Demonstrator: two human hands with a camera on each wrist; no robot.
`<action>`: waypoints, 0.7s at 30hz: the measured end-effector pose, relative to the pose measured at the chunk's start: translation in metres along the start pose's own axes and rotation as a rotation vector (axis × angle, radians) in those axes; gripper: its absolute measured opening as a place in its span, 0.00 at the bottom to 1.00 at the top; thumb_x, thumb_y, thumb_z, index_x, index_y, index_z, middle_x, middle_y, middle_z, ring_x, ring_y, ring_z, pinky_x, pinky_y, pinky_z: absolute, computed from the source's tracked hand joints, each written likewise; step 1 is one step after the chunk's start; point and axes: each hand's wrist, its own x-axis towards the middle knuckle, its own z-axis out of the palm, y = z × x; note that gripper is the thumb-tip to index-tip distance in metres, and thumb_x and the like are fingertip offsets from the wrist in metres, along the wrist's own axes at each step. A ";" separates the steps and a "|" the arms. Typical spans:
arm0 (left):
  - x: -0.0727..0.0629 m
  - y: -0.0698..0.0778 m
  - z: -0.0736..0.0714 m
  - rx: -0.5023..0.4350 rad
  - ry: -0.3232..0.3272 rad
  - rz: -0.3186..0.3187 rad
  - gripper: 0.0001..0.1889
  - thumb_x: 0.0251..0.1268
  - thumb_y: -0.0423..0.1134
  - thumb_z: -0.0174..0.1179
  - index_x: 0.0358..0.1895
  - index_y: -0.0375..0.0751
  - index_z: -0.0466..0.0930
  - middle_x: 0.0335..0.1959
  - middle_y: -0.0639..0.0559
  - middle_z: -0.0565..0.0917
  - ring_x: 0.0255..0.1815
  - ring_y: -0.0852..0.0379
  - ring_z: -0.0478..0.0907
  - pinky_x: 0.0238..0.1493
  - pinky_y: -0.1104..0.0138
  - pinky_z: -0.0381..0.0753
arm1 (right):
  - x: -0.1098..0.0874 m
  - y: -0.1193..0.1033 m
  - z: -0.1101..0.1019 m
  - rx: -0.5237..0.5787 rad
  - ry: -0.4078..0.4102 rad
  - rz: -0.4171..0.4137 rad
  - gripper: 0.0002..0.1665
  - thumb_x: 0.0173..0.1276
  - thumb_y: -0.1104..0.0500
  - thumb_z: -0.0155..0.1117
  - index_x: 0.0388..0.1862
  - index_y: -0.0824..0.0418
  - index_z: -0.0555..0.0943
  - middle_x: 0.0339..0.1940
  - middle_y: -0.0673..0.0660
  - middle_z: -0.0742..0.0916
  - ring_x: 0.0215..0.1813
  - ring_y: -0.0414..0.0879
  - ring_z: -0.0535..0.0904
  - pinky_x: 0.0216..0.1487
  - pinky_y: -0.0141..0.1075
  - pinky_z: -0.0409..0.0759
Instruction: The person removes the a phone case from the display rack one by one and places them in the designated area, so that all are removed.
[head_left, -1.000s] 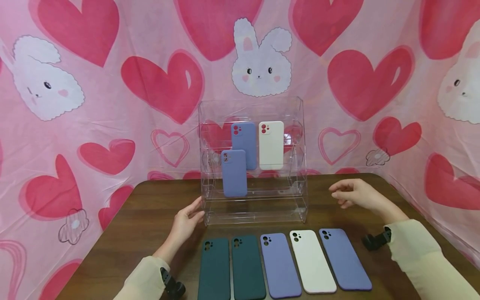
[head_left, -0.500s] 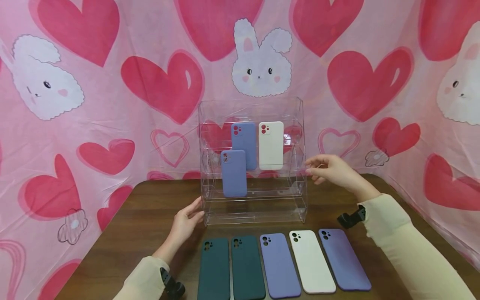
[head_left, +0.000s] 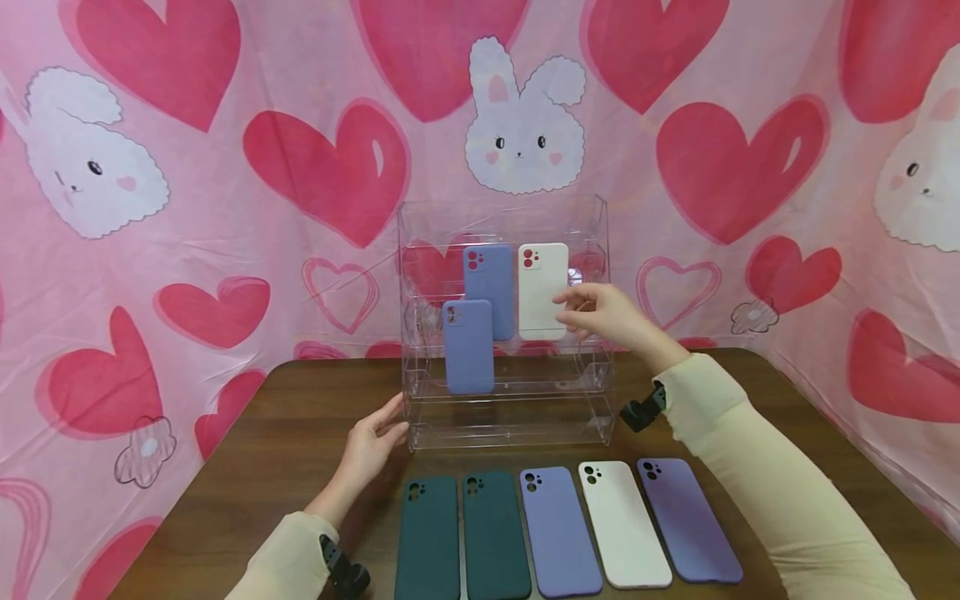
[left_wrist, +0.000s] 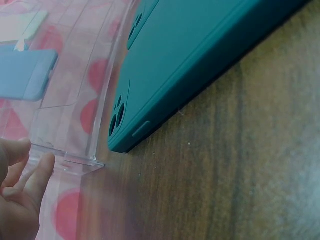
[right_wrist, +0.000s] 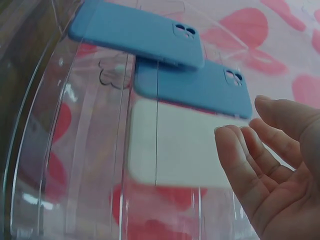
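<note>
Pink cloth (head_left: 288, 262) is backing the table (head_left: 285, 442); loose right hand (head_left: 606, 315) is drifting to rack's (head_left: 532, 362) three o'clock, loose left hand (head_left: 370, 444) touching eight.

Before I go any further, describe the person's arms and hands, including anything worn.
The left sleeve and right sleeve are long, plain and pale cream. A black left wrist device and matching right wrist device are strapped on near the cuffs. The left hand and right hand are bare; no gloves or rings show.
</note>
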 end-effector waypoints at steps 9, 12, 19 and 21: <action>0.001 0.000 -0.001 -0.004 -0.007 -0.002 0.26 0.59 0.22 0.56 0.63 0.37 0.68 0.58 0.35 0.72 0.51 0.39 0.75 0.42 0.63 0.81 | 0.026 -0.013 0.026 0.083 0.011 -0.024 0.22 0.63 0.62 0.63 0.54 0.71 0.74 0.35 0.62 0.79 0.37 0.62 0.79 0.30 0.41 0.84; 0.000 0.000 -0.001 0.001 -0.005 -0.001 0.26 0.59 0.22 0.56 0.63 0.37 0.69 0.58 0.36 0.72 0.50 0.39 0.75 0.42 0.63 0.81 | 0.033 -0.013 0.035 0.118 0.007 -0.013 0.23 0.63 0.62 0.63 0.56 0.69 0.73 0.37 0.62 0.78 0.41 0.62 0.79 0.31 0.41 0.84; 0.001 0.000 -0.001 0.011 -0.009 0.004 0.27 0.59 0.22 0.56 0.64 0.38 0.68 0.58 0.36 0.72 0.51 0.39 0.74 0.42 0.63 0.81 | 0.043 -0.014 0.056 0.161 0.017 -0.011 0.24 0.61 0.64 0.64 0.56 0.70 0.73 0.39 0.64 0.78 0.43 0.62 0.78 0.31 0.42 0.84; 0.001 0.000 -0.001 0.011 -0.009 0.003 0.27 0.60 0.23 0.56 0.64 0.38 0.68 0.58 0.37 0.72 0.51 0.39 0.74 0.43 0.62 0.81 | 0.046 -0.014 0.061 0.174 0.023 -0.003 0.24 0.61 0.64 0.64 0.56 0.70 0.73 0.41 0.64 0.78 0.42 0.62 0.78 0.32 0.44 0.84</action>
